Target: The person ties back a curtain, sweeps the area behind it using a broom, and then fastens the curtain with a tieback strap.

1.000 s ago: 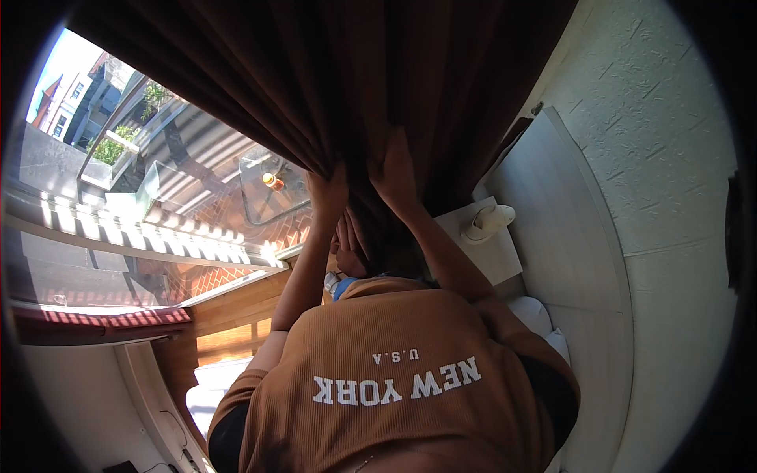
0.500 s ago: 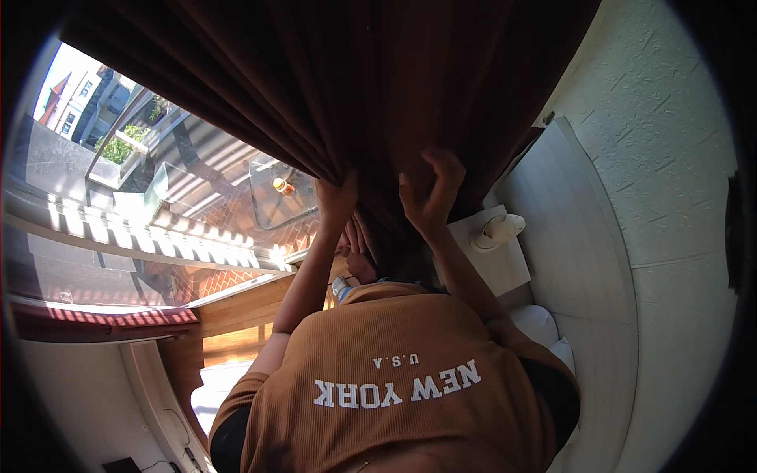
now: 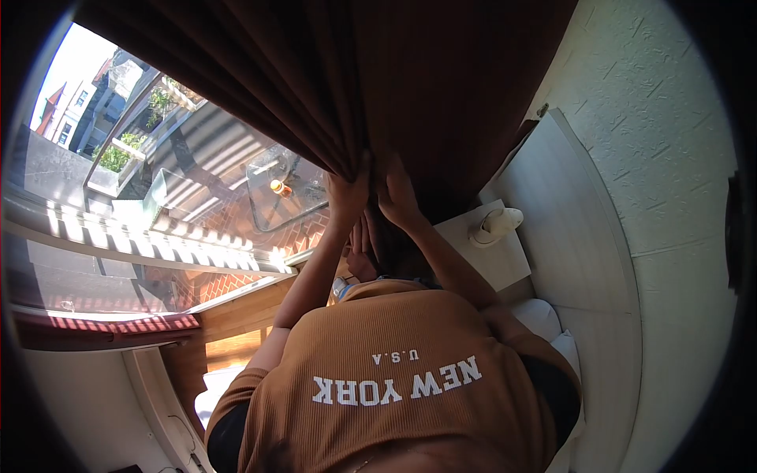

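A dark brown curtain (image 3: 441,87) hangs in folds from the top of the view down in front of me. My left hand (image 3: 348,194) is closed round its gathered left part, with the fingers partly behind the cloth. Close beside it on the right, my right hand (image 3: 397,194) is closed on the curtain's folds, its fingertips dim against the dark fabric. The lower end of the cloth hangs between my forearms, over my legs.
Left of the curtain is a large window (image 3: 197,189), with a glass table (image 3: 288,189) outside bearing an orange-and-white item (image 3: 280,188). On the right, a white bedside table (image 3: 505,264) holds a cream object (image 3: 497,226) beside a pale headboard (image 3: 564,213).
My right hand let go of the curtain and opened, moving right, then came back left and closed on the folds. My left hand kept its hold and shifted slightly right.
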{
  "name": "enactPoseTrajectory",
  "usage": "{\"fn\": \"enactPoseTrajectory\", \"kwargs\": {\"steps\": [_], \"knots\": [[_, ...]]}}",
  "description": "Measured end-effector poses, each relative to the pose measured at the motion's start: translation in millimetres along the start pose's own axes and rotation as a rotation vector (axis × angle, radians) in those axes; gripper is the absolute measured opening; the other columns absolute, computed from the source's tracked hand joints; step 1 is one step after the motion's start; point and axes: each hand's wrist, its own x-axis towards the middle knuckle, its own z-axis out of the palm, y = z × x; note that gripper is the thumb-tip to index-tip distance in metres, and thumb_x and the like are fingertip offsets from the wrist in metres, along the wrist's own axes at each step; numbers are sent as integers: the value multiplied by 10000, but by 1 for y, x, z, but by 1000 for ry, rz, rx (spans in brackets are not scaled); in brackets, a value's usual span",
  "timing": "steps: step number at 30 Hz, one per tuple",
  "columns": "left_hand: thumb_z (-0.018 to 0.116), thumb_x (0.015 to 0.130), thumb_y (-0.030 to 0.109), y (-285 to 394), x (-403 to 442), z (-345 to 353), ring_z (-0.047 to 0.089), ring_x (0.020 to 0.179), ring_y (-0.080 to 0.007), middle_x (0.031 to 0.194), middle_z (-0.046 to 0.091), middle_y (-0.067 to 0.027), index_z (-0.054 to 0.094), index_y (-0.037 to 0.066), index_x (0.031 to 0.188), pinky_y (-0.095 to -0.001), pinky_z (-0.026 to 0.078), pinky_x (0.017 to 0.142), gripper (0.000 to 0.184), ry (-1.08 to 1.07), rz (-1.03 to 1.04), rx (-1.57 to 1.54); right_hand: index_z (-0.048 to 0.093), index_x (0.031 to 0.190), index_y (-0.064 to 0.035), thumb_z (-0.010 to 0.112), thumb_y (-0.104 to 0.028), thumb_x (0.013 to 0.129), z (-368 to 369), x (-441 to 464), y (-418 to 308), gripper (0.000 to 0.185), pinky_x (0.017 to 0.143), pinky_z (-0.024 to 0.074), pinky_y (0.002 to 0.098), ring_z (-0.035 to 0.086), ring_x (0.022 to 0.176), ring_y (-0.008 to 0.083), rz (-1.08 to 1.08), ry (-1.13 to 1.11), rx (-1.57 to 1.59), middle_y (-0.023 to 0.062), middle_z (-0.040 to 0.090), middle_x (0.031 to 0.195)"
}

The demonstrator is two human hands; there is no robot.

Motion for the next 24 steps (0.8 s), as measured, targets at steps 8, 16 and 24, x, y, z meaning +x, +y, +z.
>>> {"fn": "enactPoseTrajectory", "kwargs": {"steps": [8,16,24], "knots": [[738,684,208,-2,-8,7,572,919,-341,981,579,-193,526,-48,1021,-417,432,786,474,24,138,70,332,1315,7,494,8,767,-1,-9,-8,571,1022,282,421,351,1215,389,109,-156,38,228,376,1305],[656,708,133,-15,3,4,562,865,-359,931,579,-195,559,-38,922,-432,421,762,290,148,48,58,418,1265,-37,622,-135,782,-61,16,-6,533,1024,287,424,338,1242,345,18,27,-137,177,396,1308],[639,698,123,-24,-1,2,520,929,-395,954,557,-222,548,-40,938,-458,388,818,304,116,-12,111,303,1328,-54,772,-362,654,-134,46,61,878,1021,309,445,317,1251,348,226,472,-235,182,275,1375]]}}
